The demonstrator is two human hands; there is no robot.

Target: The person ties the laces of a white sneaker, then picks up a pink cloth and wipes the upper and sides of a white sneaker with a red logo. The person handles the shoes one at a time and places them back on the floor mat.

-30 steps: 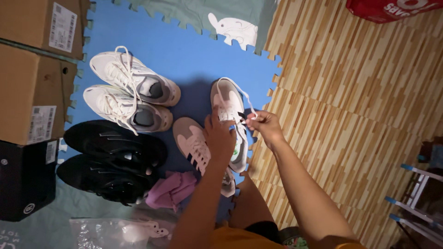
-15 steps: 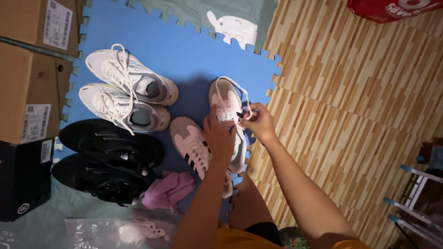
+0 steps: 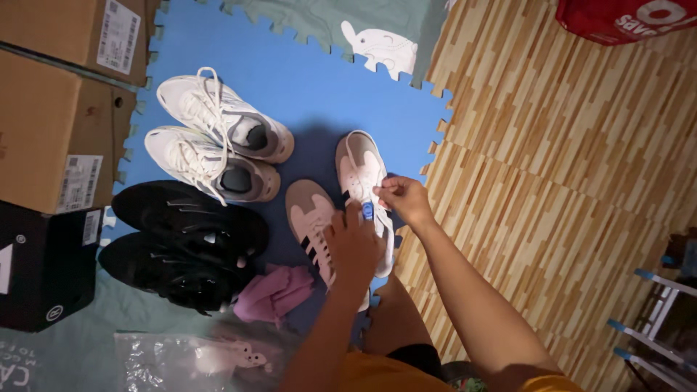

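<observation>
Two pale pink and white sneakers with dark side stripes lie on the blue foam mat (image 3: 305,80), one (image 3: 359,165) further from me than the other (image 3: 306,209). My left hand (image 3: 356,245) grips the far sneaker at its tongue, where a small blue label shows between the fingers. At that shoe's lacing, my right hand (image 3: 404,199) pinches the white shoelace. Most of the lace is hidden under the fingers.
A pair of white running shoes (image 3: 218,120) and a pair of black shoes (image 3: 185,218) lie to the left. A pink cloth (image 3: 272,294) and a plastic bag (image 3: 181,359) sit nearer me. Cardboard boxes (image 3: 58,138) and a black box (image 3: 40,265) line the left edge. A wood-pattern mat (image 3: 566,145) lies right.
The lace loop that stood out past the shoe's toe has been drawn in. My right hand moved in onto the lacing, and my left hand slid back toward the tongue.
</observation>
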